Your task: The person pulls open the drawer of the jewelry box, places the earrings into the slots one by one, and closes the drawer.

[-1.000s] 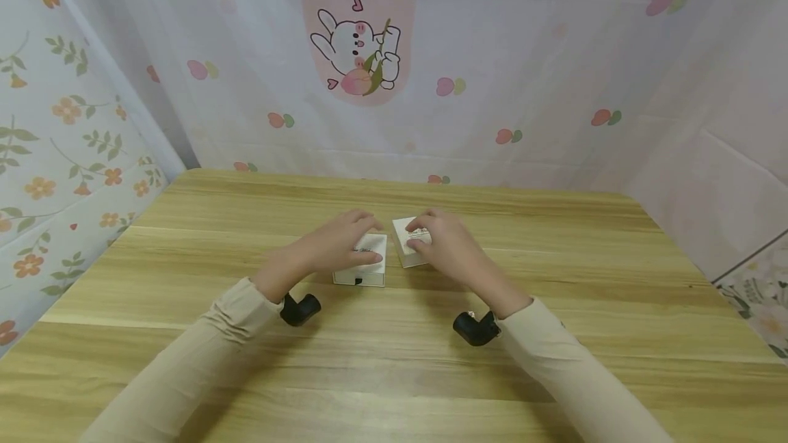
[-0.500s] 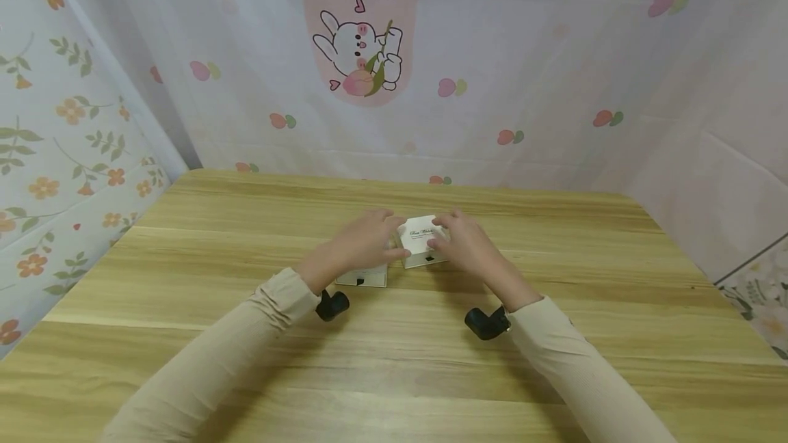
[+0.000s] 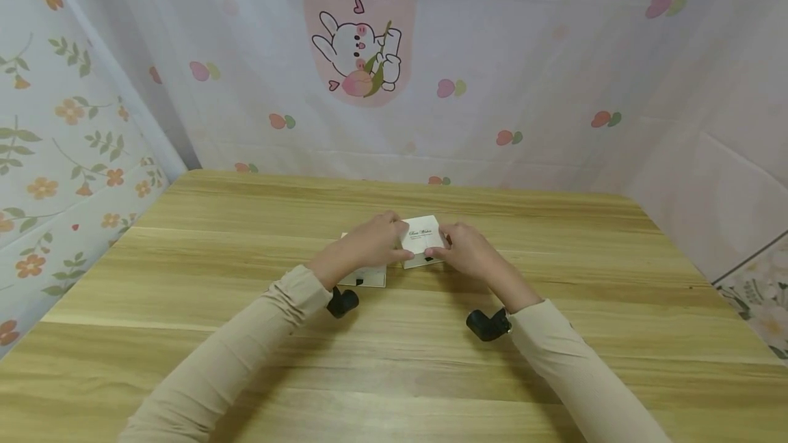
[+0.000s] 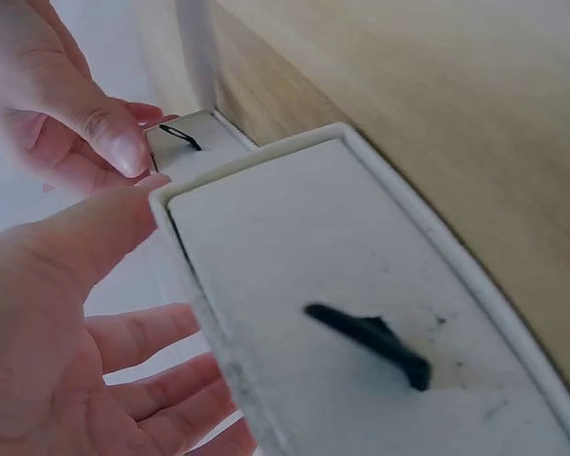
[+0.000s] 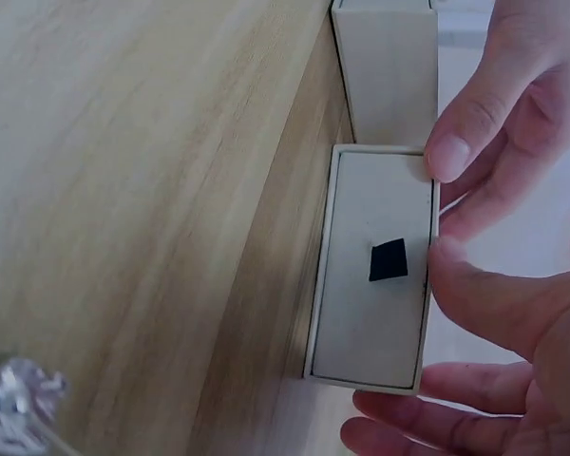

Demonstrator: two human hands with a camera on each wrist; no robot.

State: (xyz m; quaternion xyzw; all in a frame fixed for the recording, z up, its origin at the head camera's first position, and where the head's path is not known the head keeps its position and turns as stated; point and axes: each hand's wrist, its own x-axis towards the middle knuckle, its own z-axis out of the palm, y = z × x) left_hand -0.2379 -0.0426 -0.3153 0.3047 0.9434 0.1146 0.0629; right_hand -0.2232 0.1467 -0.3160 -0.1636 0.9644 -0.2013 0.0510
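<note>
In the head view, a small white drawer box [image 3: 421, 232] with "Best Wishes" lettering lies between the two hands. My left hand [image 3: 369, 241] grips its left end, thumb at the front edge and fingers at the back. At the other end my right hand [image 3: 470, 251] holds it; its thumb presses the upper front edge in the right wrist view, with the fingers curled behind. A black ribbon tab [image 5: 389, 260] sits on the drawer front. Partly hidden under my left hand, a second white drawer box [image 4: 266, 247] has a similar black tab [image 4: 370, 342].
Both boxes rest on a wood-grain table [image 3: 394, 374]. A white curtain [image 3: 529, 53] with a rabbit print hangs behind its far edge, and a floral cloth [image 3: 68, 156] is at the left. Black wrist mounts [image 3: 488, 325] stick out below the wrists.
My left hand has moved right, from over the left box to the left end of the right box. The right hand has shifted right onto its other end, and that box has turned slightly.
</note>
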